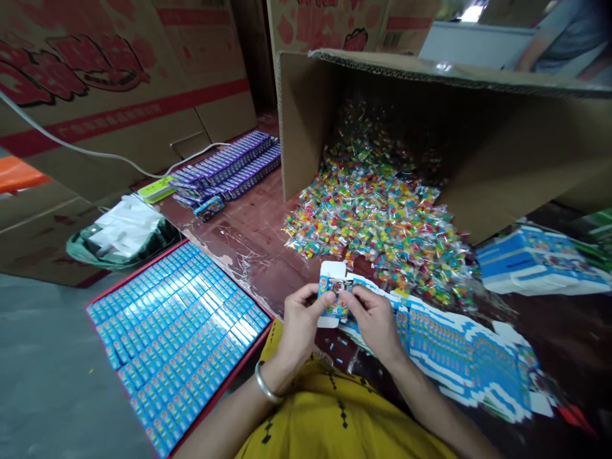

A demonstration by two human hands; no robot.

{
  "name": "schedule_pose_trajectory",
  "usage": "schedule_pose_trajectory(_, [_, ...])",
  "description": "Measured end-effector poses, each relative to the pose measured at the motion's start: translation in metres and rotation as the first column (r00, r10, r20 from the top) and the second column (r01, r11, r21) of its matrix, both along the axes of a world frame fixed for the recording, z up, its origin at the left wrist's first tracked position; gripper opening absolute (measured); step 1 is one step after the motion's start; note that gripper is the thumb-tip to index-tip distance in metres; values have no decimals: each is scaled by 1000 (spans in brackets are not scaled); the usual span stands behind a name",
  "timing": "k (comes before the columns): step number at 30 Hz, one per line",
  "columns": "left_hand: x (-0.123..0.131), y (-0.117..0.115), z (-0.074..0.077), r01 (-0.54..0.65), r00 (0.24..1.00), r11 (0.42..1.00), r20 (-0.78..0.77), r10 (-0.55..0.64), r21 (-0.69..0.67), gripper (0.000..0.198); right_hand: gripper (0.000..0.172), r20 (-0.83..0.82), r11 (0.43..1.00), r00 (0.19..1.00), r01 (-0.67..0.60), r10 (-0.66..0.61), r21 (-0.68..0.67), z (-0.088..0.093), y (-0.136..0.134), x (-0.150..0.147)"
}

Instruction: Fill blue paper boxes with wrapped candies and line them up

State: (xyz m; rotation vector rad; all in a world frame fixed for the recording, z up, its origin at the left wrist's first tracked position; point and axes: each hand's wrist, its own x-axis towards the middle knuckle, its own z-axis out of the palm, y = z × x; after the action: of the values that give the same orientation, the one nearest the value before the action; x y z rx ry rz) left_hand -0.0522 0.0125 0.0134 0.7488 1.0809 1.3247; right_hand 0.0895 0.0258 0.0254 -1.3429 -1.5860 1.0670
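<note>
From the head camera, both hands meet just above the near edge of the dark wooden tabletop. The left hand and the right hand are each closed around a small blue carton — fingers pinching its sides, thumbs on its printed face. The carton stands roughly upright between them, with a white flap open at its top and another showing at its bottom. A silver bangle sits on the left wrist, and a yellow garment fills the bottom of the picture.

Just right of the hands, a long overlapping row of flat blue-and-white carton blanks lies along the tabletop. Behind the hands spreads a heap of small clear packets of coloured sweets, spilling out of a large cardboard box that lies on its side with its opening toward the person. At far right lies a stack of blue cartons.

To the left and lower, a red-rimmed tray holds tight rows of filled blue boxes. Beyond it are a green bag with white paper inside, rows of purple boxes on the tabletop, and printed cardboard cases behind — a white cable runs across them. Another person's arm shows at top right.
</note>
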Motion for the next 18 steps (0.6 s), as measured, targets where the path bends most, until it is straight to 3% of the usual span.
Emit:
schedule_pose_trajectory(3, [2,-2,-2,-123,989,991,-77,127,59,29,36,10,997,999,46,-47,59,-3,1,-7])
schedule_pose_trajectory(6, [0,-5,-2,-166,975,978,-126,182,130,55,20,-79,994,993,97,-93,54,-8,4,-12])
schedule_pose_trajectory(11, [-11,-7,3,61,972,988,-235,-27,141,55,37,-229,991,966,128,-116,40,-20,6,-16])
schedule_pose_trajectory(14, [-19,-3,6,200,963,972,-209,-172,120,48,28,-233,993,969,98,-80,65,-23,6,-15])
schedule_pose_trajectory(18, [-26,-2,12,311,943,940,-165,-288,139,31,10,-72,981,995,75,-63,178,-18,8,-8])
